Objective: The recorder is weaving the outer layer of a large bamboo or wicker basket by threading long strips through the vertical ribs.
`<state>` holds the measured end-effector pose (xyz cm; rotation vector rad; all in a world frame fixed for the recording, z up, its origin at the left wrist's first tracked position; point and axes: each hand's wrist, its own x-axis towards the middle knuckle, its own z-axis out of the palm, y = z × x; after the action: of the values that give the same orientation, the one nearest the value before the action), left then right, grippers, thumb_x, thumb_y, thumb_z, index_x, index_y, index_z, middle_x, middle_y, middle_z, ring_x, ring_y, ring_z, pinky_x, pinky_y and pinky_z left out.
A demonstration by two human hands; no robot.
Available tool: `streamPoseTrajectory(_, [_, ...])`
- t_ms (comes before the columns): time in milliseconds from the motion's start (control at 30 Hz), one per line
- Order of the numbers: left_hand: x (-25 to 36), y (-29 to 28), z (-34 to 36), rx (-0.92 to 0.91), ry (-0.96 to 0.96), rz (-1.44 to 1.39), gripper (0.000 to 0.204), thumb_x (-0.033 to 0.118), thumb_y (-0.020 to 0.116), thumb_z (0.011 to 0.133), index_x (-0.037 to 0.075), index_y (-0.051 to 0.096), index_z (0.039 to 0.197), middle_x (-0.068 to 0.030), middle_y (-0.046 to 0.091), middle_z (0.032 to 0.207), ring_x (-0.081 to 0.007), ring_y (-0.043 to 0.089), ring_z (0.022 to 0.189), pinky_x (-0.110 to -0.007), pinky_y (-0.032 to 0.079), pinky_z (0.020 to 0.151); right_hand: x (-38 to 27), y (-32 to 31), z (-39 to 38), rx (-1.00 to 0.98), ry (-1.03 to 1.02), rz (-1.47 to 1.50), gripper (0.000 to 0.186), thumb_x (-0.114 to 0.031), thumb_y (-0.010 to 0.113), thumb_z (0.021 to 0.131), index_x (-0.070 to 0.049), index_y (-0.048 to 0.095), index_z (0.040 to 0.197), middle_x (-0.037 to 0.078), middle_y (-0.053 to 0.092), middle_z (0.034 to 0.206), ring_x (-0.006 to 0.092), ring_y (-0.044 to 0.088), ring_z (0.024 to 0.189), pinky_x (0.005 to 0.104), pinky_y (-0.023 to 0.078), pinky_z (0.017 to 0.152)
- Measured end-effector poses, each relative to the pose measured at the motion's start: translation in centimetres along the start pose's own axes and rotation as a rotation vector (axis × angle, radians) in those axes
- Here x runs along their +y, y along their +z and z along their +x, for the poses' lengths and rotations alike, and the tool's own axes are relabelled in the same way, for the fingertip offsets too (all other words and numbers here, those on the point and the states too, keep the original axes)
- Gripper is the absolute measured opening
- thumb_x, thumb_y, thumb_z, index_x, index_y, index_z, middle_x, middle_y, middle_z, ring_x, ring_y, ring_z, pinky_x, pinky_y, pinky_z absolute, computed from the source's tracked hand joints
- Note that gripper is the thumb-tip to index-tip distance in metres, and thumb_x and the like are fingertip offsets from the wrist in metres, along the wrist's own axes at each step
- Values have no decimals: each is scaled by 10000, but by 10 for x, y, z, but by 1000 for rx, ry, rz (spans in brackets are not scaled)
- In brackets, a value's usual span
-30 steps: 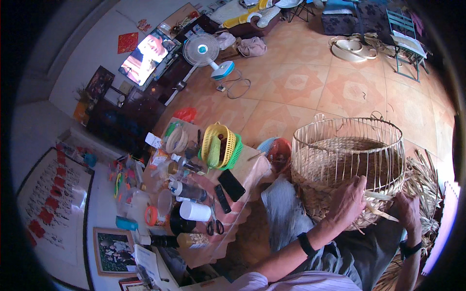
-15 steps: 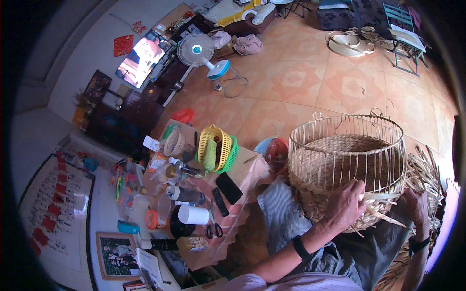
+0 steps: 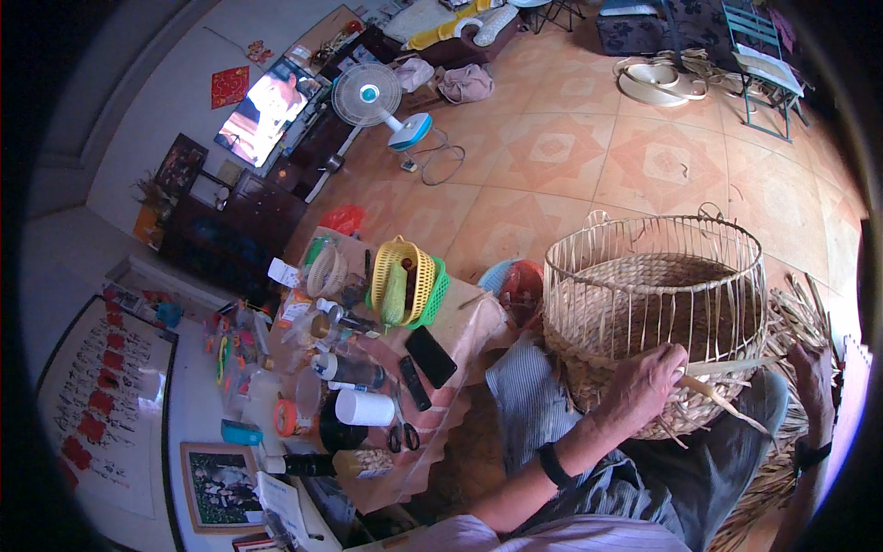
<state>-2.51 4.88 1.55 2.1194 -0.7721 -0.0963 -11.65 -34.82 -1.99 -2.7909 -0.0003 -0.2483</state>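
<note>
A large round basket (image 3: 598,345) of woven straw stands at my knees. Its lower part is densely woven, while bare upright stakes rise to a hoop rim. At the near side, my left hand (image 3: 646,385) is closed, pinching a plant-fibre strip (image 3: 713,394) against the weave; the strip's pale tip sticks out to the right. A second flat strip (image 3: 736,365) runs rightward along the top of the weave to my right hand (image 3: 811,379), whose fingers are closed around its end. Hidden fingertips leave the exact grip of my left hand unclear.
Loose dry strips (image 3: 798,308) are heaped right of the basket. To the left, a low table (image 3: 460,322) carries scissors (image 3: 403,436), a phone (image 3: 430,357), a yellow basket (image 3: 423,285) and several bottles. A fan (image 3: 409,131) and folding chair (image 3: 768,69) stand farther off.
My right hand has moved right, away from the basket, drawing the flat strip out straighter. My left hand stays at nearly the same spot on the weave.
</note>
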Motion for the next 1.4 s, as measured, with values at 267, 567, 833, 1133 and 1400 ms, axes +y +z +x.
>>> streamPoseTrajectory(267, [-8,17,11,59,110,86,127,48,636,983,40,522,1039,-165,646,881,-383,704,833,-492,558,697,17,48,-30,2,44,63,65,-88,605,930,-26,607,911,214,642,801,415,643,699,466,465,613])
streamPoseTrajectory(567, [-22,46,3,235,120,195,129,131,617,1056,44,524,1077,-192,704,939,-384,730,832,-465,564,668,-34,23,-56,211,169,-80,255,27,705,869,-25,671,1117,172,624,1158,391,623,1102,479,504,897])
streamPoseTrajectory(833, [4,-5,4,36,-29,-33,229,111,424,1097,66,620,1205,-213,720,1104,-358,723,1035,-477,570,865,-200,25,-61,33,120,261,385,-64,753,816,-42,623,1177,224,643,1104,462,611,1093,556,506,922])
streamPoseTrajectory(1133, [6,-30,-3,143,72,21,270,-68,531,985,51,646,1197,-155,719,1060,-309,743,972,-424,588,855,-164,11,-83,-63,116,379,242,-207,723,1007,-28,595,904,214,613,713,456,640,693,511,499,612])
streamPoseTrajectory(1400, [-13,-13,0,157,142,-60,216,1,651,978,70,711,1173,-133,678,1102,-294,693,1016,-401,567,900,-174,-80,-96,-228,255,484,132,-133,697,1020,-2,707,1022,127,652,737,223,607,625,370,493,614])
